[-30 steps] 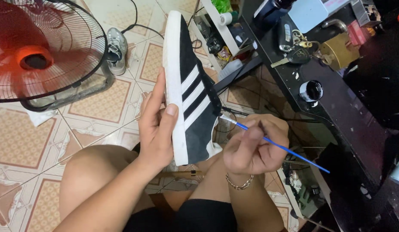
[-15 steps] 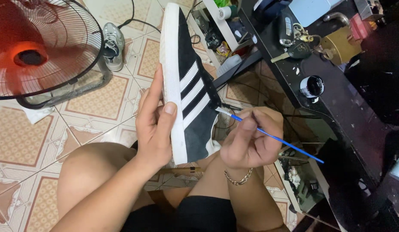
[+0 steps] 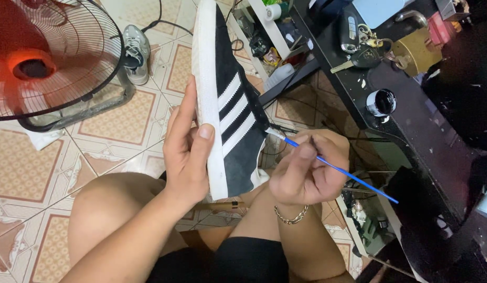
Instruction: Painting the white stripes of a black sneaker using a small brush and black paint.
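Black suede sneaker with three white stripes and a white rubber sole [image 3: 228,99] stands toe-up above the person's bare knees, gripped at the sole edge by the left hand [image 3: 187,152], thumb pressed on the white rim and fingers wrapped behind. Just beside it, the right hand [image 3: 306,170] pinches a thin blue-handled paintbrush [image 3: 332,165] between closed fingers, its tip touching the shoe's dark side near the heel. A small open jar of black paint [image 3: 381,102] sits on the black table [image 3: 411,131]; a red floor fan [image 3: 39,63] stands on the patterned tile floor [image 3: 112,120].
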